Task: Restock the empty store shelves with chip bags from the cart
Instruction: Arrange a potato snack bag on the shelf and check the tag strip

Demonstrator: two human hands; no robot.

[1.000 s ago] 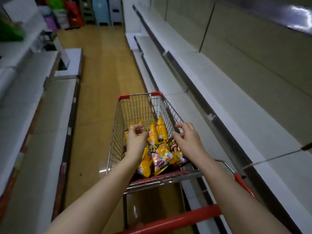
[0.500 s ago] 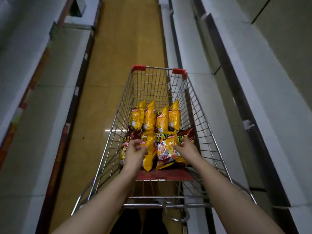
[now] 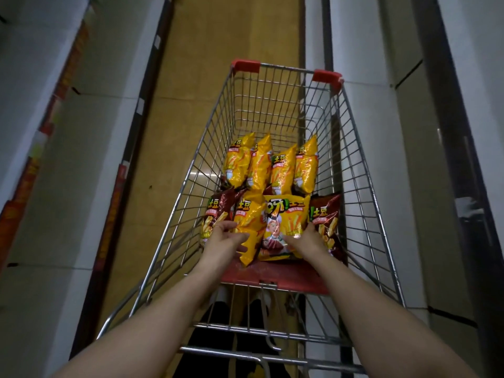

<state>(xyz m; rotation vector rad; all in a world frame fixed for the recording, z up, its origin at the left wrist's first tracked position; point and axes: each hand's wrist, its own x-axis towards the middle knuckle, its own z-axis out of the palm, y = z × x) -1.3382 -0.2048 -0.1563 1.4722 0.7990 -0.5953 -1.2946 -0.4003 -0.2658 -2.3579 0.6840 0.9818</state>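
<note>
This is a shop aisle. A wire shopping cart (image 3: 272, 105) with red corner caps (image 3: 246, 66) surrounds both hands, and packaged chip bags (image 3: 283, 170), yellow and dark red, lie in it at and just beyond the fingers. Long white shelves stand out to the left of the left hand (image 3: 223, 238) and to the right of the right hand (image 3: 308, 240). Red price strips (image 3: 109, 208) edge the left shelves (image 3: 90, 148). A tan floor (image 3: 218, 50) runs ahead between the left and right shelves (image 3: 381, 159).

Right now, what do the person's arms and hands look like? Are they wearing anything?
The left hand and right hand have no gloves on. The left forearm and right forearm are bare, with no sleeves, watch or bracelet in view. One finger of the left hand wears a thin ring.
</note>
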